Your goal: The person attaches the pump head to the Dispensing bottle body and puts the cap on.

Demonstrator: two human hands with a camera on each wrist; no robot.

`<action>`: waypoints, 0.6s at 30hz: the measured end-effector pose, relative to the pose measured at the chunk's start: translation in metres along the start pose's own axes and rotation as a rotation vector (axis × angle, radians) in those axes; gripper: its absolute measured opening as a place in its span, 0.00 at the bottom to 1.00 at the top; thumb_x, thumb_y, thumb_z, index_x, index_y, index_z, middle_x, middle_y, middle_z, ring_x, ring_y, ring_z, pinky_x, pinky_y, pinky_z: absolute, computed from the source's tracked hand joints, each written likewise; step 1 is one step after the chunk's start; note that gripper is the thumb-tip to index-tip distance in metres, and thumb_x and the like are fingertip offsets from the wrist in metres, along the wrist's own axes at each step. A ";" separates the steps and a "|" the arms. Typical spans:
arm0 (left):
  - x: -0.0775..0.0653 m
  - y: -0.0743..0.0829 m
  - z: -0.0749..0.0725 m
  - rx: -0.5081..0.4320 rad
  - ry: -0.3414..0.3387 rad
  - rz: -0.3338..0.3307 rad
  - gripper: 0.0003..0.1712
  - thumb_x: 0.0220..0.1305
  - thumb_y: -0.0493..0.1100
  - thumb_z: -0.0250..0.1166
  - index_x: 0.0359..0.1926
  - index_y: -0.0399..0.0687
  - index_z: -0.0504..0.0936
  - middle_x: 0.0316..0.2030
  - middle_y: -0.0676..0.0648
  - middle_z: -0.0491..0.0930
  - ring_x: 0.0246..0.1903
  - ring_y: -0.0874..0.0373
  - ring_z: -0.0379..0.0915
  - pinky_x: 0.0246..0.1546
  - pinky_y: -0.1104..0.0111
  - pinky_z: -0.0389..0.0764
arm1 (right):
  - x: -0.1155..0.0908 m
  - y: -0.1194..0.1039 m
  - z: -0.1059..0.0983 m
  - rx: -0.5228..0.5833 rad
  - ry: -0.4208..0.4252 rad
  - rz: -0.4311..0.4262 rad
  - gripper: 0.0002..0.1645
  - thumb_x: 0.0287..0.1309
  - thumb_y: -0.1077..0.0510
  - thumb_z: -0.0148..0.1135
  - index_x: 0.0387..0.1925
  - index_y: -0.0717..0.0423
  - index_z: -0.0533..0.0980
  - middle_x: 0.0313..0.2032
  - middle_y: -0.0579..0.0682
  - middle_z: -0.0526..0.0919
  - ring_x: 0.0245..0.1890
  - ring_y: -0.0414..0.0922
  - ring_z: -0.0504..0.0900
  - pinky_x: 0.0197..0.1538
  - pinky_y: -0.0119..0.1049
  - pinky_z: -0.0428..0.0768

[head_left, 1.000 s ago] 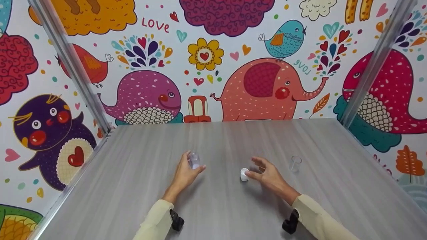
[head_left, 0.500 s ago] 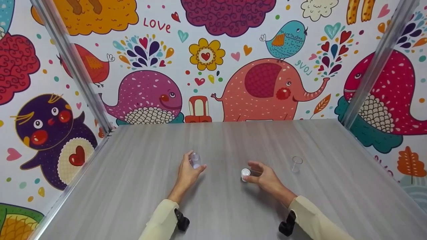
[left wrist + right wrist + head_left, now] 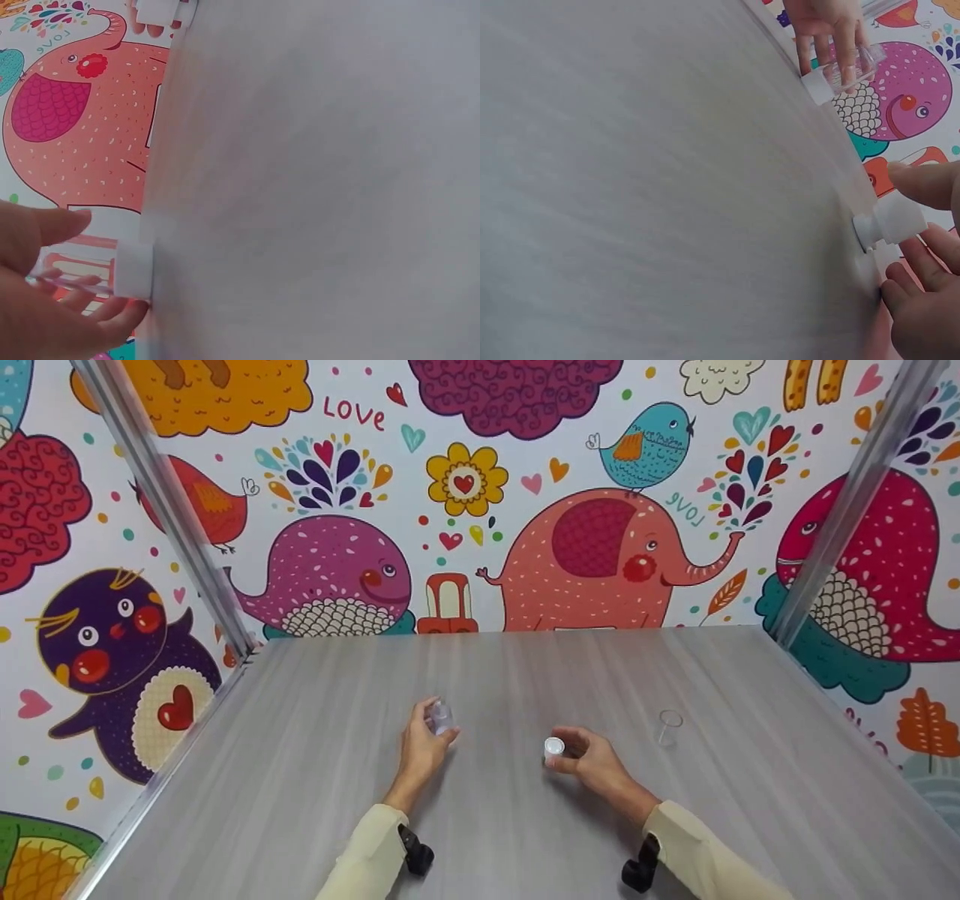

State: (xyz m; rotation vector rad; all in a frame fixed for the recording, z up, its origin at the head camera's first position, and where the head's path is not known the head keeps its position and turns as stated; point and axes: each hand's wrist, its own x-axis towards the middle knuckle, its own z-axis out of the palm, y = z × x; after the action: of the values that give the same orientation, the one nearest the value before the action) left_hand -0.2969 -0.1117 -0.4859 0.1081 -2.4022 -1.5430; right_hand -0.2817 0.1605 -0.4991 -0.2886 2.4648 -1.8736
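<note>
My left hand (image 3: pixel 426 742) curls round a small clear bottle (image 3: pixel 442 715) that stands on the table with its white end (image 3: pixel 135 270) down. Its thumb lies on the near side and the fingers go behind; the right wrist view shows these fingers overlapping the clear part. To the right, my right hand (image 3: pixel 596 761) has its thumb at one side of a small white cap-like piece (image 3: pixel 553 748) and its bent fingers at the other. That piece (image 3: pixel 896 219) is wider at the top than at its foot, which meets the table.
An open clear cylinder (image 3: pixel 670 727) stands on the grey wood-grain table (image 3: pixel 495 825), right of my right hand. Behind the table rises a wall (image 3: pixel 480 405) printed with cartoon animals. Metal posts (image 3: pixel 840 525) run up at both back corners.
Both hands have closed in: the left thumb has come nearer the bottle, and the right fingers have bent in behind the white piece. The bottle, the white piece and the cylinder stay in place.
</note>
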 end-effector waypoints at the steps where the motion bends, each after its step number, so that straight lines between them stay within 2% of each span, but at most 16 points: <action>1: 0.000 0.000 0.000 0.004 0.006 -0.006 0.32 0.57 0.30 0.70 0.63 0.35 0.71 0.58 0.30 0.77 0.58 0.36 0.76 0.58 0.47 0.77 | 0.000 0.000 0.000 -0.001 0.004 0.001 0.36 0.49 0.67 0.75 0.59 0.75 0.71 0.57 0.71 0.79 0.59 0.61 0.79 0.60 0.44 0.78; 5: 0.002 -0.001 -0.001 0.032 0.008 -0.033 0.29 0.58 0.32 0.70 0.60 0.33 0.73 0.56 0.30 0.79 0.57 0.37 0.78 0.57 0.49 0.78 | 0.002 -0.002 0.002 0.022 0.032 0.027 0.34 0.47 0.69 0.75 0.57 0.75 0.73 0.55 0.69 0.81 0.54 0.56 0.83 0.50 0.29 0.80; 7: 0.003 -0.001 -0.002 0.054 0.006 -0.039 0.27 0.58 0.33 0.70 0.58 0.32 0.74 0.54 0.30 0.81 0.55 0.38 0.79 0.56 0.50 0.78 | 0.002 -0.003 0.002 0.023 0.048 0.041 0.33 0.47 0.70 0.75 0.56 0.74 0.74 0.53 0.68 0.82 0.51 0.51 0.83 0.46 0.25 0.79; 10: 0.005 -0.002 -0.002 0.075 0.004 -0.040 0.25 0.58 0.34 0.71 0.56 0.32 0.75 0.51 0.31 0.82 0.52 0.39 0.80 0.55 0.51 0.78 | 0.002 -0.004 0.002 0.022 0.063 0.056 0.31 0.46 0.70 0.75 0.54 0.74 0.76 0.51 0.67 0.84 0.48 0.49 0.84 0.43 0.25 0.79; 18: 0.004 -0.005 -0.002 0.016 -0.007 -0.081 0.27 0.59 0.34 0.71 0.59 0.32 0.76 0.53 0.31 0.82 0.55 0.40 0.79 0.58 0.51 0.77 | 0.002 -0.001 0.003 0.001 0.079 0.068 0.26 0.48 0.70 0.74 0.51 0.71 0.78 0.50 0.65 0.85 0.52 0.55 0.84 0.44 0.29 0.82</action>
State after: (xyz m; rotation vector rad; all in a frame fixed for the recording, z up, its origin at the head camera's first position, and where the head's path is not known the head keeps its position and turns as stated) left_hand -0.3011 -0.1167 -0.4890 0.2065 -2.4440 -1.5616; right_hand -0.2835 0.1567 -0.4986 -0.1312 2.4893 -1.8948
